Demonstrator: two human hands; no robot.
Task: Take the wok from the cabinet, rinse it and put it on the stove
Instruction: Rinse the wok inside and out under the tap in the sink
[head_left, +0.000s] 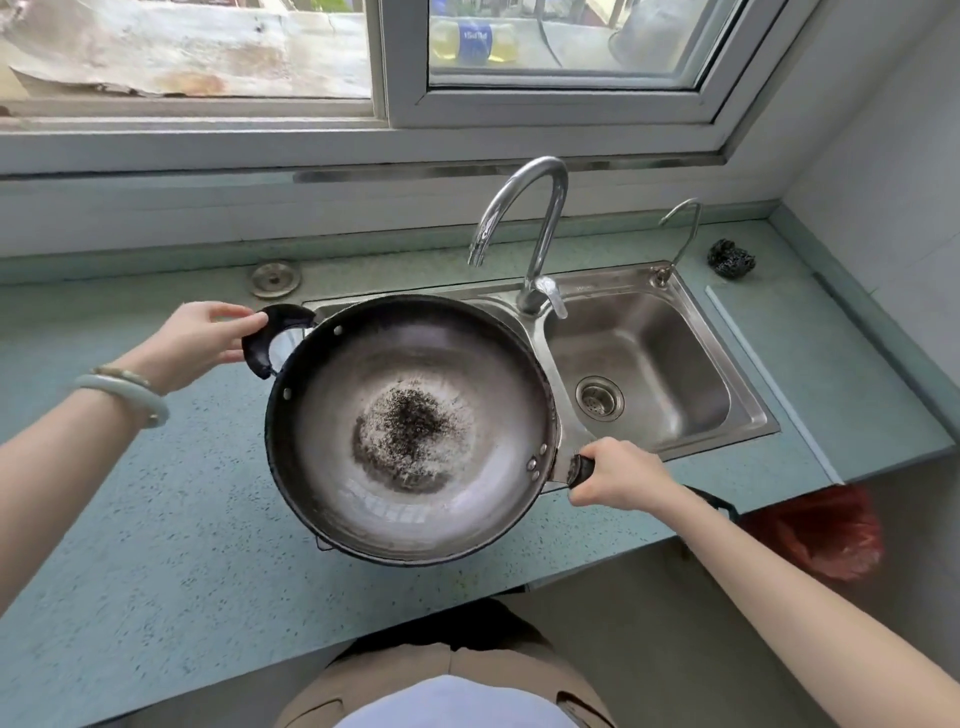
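The wok (410, 431) is at the double sink (748, 384), carried level, covering the left basin and overhanging the green countertop (156, 519); whether its underside rests on the sink edge cannot be told. The left hand (208, 338) pinches the black loop handle (265, 338) between thumb and curled fingers, and the right hand (621, 475) is wrapped in a full fist round the long handle (582, 470) on the opposite side. The step in hand looks like the start of the rinse. To do it well, the bowl should probably go further back and lower, so that the spout of the gooseneck faucet (540, 218) hangs over its middle. One hand then has to let go to lift the lever (556, 296), and the right-hand fist seems the safer one to carry the weight alone. Tipping the wok toward the basin should keep runoff off the counter. No water is seen running. The wok holds no liquid that can be made out, only a dark speckled patch at the bottom of its grey bowl, which may need rubbing; a dark scouring ball (731, 258) lies on the counter beyond the sink. The right basin (675, 364) holds nothing but its drain strainer (599, 398).
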